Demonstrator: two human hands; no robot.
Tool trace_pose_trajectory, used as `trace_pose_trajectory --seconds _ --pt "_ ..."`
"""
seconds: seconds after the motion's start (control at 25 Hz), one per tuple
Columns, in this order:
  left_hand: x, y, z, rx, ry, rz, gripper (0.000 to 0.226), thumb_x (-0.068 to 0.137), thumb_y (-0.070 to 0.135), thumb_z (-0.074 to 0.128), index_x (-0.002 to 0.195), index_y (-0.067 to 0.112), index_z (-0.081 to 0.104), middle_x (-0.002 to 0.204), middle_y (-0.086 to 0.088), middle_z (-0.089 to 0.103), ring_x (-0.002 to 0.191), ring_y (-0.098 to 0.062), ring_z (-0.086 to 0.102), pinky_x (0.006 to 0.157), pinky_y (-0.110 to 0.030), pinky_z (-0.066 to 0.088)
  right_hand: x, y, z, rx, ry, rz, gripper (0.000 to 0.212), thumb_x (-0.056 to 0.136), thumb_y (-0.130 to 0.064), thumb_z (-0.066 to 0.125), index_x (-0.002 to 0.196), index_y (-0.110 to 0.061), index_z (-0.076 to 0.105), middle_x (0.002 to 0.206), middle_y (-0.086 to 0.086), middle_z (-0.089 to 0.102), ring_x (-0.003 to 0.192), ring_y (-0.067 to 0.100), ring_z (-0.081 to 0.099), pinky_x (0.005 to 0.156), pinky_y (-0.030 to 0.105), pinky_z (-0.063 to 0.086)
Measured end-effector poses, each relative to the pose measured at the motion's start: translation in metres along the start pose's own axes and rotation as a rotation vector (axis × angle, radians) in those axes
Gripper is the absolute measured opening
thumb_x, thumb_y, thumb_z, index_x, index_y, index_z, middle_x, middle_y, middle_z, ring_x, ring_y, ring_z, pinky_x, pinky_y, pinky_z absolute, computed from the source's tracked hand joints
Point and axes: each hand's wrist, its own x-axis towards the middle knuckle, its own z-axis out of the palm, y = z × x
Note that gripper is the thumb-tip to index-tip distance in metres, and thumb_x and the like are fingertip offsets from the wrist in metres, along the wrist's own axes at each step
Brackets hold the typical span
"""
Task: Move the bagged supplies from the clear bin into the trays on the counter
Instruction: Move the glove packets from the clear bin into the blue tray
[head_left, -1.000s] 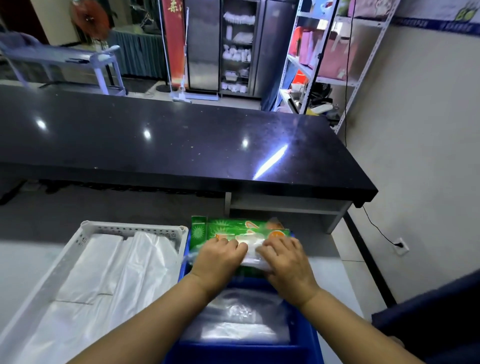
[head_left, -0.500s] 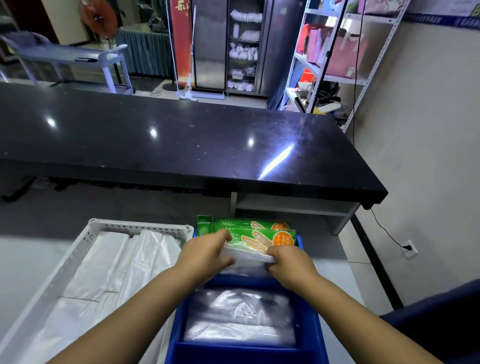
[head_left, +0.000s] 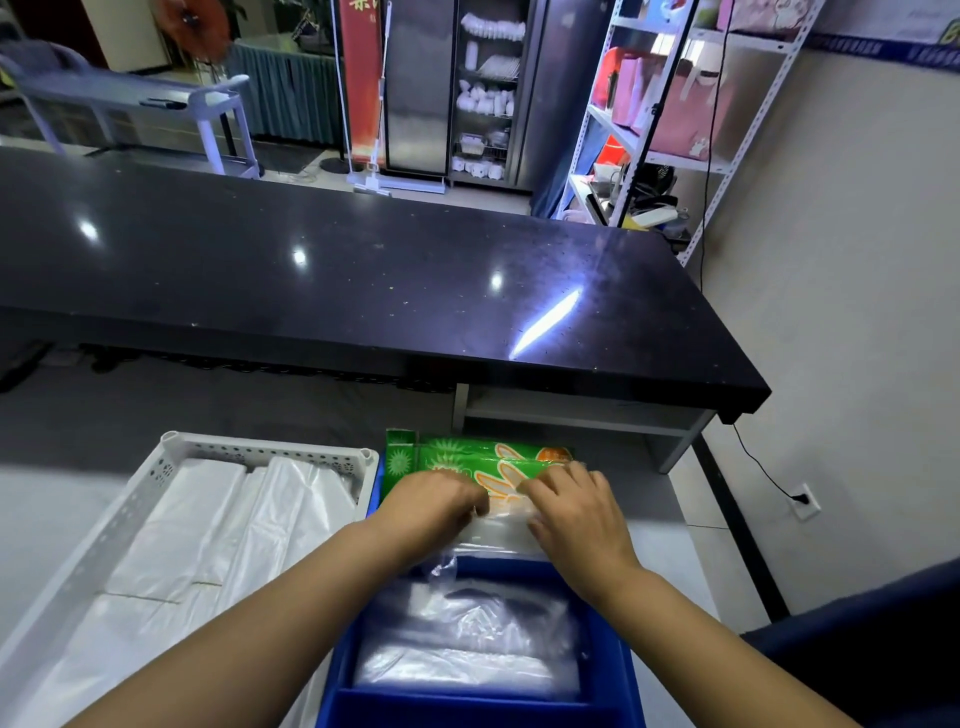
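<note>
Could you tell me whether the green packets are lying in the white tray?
No, the green packets sit at the far end of the blue tray, while the white tray holds white plastic bags.

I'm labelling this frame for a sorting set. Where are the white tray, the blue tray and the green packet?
white tray (head_left: 270, 452): head view, on its perforated far rim.
blue tray (head_left: 467, 712): head view, on its near wall.
green packet (head_left: 452, 453): head view, on its printed top face.
</note>
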Motion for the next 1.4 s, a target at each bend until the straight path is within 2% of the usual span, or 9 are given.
trace_pose_trajectory --seconds 0.12,0.24,0.32,0.48,0.64,0.8,1.0,1.2,1.4 --pt "-0.002 -0.004 -0.008 -0.075 -0.032 -0.023 0.027 0.085 0.022 0.057 0.111 0.026 0.064 0.113 0.003 0.067 0.104 -0.021 0.06 0.079 -0.029 0.045 -0.007 -0.001 0.006 0.005 -0.019 -0.018 0.026 0.054 -0.017 0.085 0.074 -0.025 0.072 0.069 -0.005 0.068 0.067 0.019 0.062 0.06 0.031 0.051" --pt "-0.024 -0.012 -0.028 -0.317 0.313 -0.128 0.028 0.081 0.035 0.065 0.104 0.018 0.065 0.098 0.0 0.069 0.089 -0.018 0.063 0.076 -0.029 0.047 -0.007 0.0 0.009 0.068 0.03 0.037 0.025 0.056 -0.012 0.084 0.074 -0.023 0.072 0.069 -0.004 0.068 0.068 0.021 0.063 0.063 0.034 0.052" --pt "-0.045 -0.014 -0.033 -0.233 0.391 -0.029 0.039 0.071 0.047 0.068 0.096 0.018 0.064 0.089 0.001 0.066 0.081 -0.016 0.061 0.071 -0.025 0.044 -0.006 0.001 0.009 0.098 0.083 0.047 0.024 0.06 -0.01 0.081 0.079 -0.021 0.072 0.073 -0.002 0.068 0.072 0.023 0.063 0.066 0.037 0.05" --pt "-0.064 -0.002 -0.022 0.217 0.048 0.172 0.045 0.056 0.053 0.074 0.089 0.025 0.062 0.09 0.005 0.063 0.079 -0.014 0.061 0.068 -0.02 0.048 -0.01 0.002 0.009 0.102 0.1 -0.061 0.025 0.063 -0.016 0.082 0.086 -0.021 0.072 0.079 -0.001 0.07 0.074 0.022 0.065 0.072 0.036 0.051" --pt "-0.049 -0.006 -0.022 0.405 0.076 0.205 0.023 0.053 0.028 0.081 0.063 0.024 0.061 0.07 0.005 0.062 0.065 -0.016 0.06 0.058 -0.022 0.047 -0.014 0.005 0.008 0.077 0.022 -0.167 0.031 0.064 -0.034 0.082 0.09 -0.023 0.071 0.083 -0.004 0.071 0.076 0.017 0.066 0.078 0.033 0.052" --pt "-0.036 -0.011 -0.021 0.491 -0.024 0.153 0.023 0.045 0.028 0.083 0.052 0.022 0.062 0.056 0.006 0.06 0.057 -0.016 0.058 0.054 -0.021 0.044 -0.015 0.007 0.009 0.01 -0.051 -0.186 0.027 0.068 -0.038 0.076 0.092 -0.028 0.069 0.088 -0.004 0.07 0.081 0.017 0.065 0.08 0.033 0.051" --pt "-0.038 -0.015 -0.009 0.279 -0.343 -0.114 0.017 0.084 0.018 0.049 0.092 0.017 0.064 0.096 -0.007 0.069 0.089 -0.032 0.062 0.07 -0.033 0.045 -0.014 0.006 0.013 0.088 -0.109 -0.158 0.019 0.064 -0.025 0.083 0.08 -0.028 0.074 0.073 -0.004 0.065 0.067 0.019 0.061 0.063 0.029 0.05" --pt "-0.039 -0.001 -0.023 0.311 0.025 0.111 0.033 0.053 0.038 0.083 0.081 0.028 0.07 0.076 0.007 0.067 0.067 -0.016 0.065 0.054 -0.02 0.046 -0.014 0.007 0.014 0.065 -0.183 -0.205 0.025 0.057 -0.025 0.087 0.079 -0.029 0.075 0.066 -0.012 0.068 0.064 0.014 0.061 0.064 0.027 0.051" --pt "-0.034 0.005 -0.006 0.184 -0.032 0.185 0.011 0.08 0.026 0.062 0.088 0.023 0.068 0.099 0.002 0.07 0.09 -0.021 0.065 0.074 -0.028 0.051 -0.011 0.008 0.012 0.134 -0.154 -0.12 0.014 0.063 -0.018 0.082 0.074 -0.021 0.073 0.071 -0.004 0.07 0.067 0.02 0.062 0.06 0.03 0.051"
